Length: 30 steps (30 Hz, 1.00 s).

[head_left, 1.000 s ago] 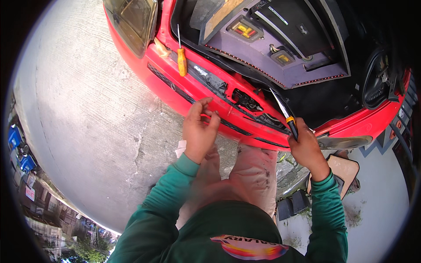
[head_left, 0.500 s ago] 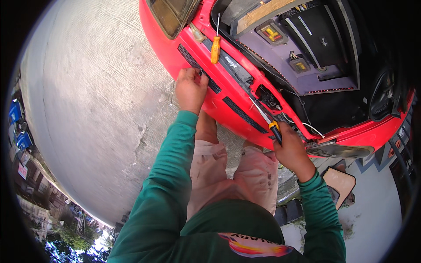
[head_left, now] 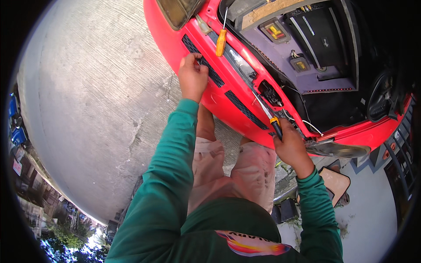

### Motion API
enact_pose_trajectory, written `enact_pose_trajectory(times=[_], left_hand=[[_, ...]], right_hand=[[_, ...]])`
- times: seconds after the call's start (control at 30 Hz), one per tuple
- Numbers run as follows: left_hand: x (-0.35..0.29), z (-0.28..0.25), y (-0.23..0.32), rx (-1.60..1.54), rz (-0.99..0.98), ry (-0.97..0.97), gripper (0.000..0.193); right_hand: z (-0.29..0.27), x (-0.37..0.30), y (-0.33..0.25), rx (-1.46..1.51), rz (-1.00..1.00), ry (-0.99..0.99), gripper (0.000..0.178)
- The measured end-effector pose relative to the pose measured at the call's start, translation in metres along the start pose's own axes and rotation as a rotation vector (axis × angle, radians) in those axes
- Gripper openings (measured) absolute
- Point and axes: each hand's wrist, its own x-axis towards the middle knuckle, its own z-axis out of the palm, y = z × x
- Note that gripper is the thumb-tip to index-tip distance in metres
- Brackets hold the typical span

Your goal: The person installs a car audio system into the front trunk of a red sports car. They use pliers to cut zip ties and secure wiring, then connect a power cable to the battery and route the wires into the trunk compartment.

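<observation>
Head view: screwdriver (head_left: pixel 266 113) in right hand (head_left: pixel 290 147)

Screwdriver tip (head_left: pixel 258 98) — lost inside the bumper opening (head_left: pixel 269 94).

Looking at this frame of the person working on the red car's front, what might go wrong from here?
The right hand holds a screwdriver with its tip near loose white wires in the bumper opening; a slip might nick them. A second, orange-handled screwdriver lies loose on the sloped bumper edge and might slide off. The left hand fingers are at the black grille slot, where an edge might pinch.
</observation>
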Motion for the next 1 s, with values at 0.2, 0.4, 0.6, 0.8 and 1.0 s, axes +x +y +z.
enact_pose_trajectory(times=[0.2,0.4,0.6,0.8,1.0], left_hand=[[0.003,-0.009,-0.006,0.069,0.079,-0.115,0.022],[0.001,-0.021,-0.027,0.050,0.243,-0.202,0.019],[0.002,-0.021,-0.006,0.306,0.294,-0.239,0.018],[0.002,-0.016,0.000,0.314,0.123,-0.122,0.025],[0.014,-0.009,-0.001,0.342,0.042,-0.086,0.051]], right_hand=[[0.012,-0.005,0.011,-0.014,0.005,-0.005,0.044],[0.015,-0.005,0.009,-0.002,0.038,-0.035,0.045],[0.014,-0.004,0.011,-0.008,0.021,-0.021,0.046],[0.011,-0.007,0.002,0.015,-0.002,0.012,0.048],[0.010,-0.011,0.005,0.032,0.052,-0.015,0.049]])
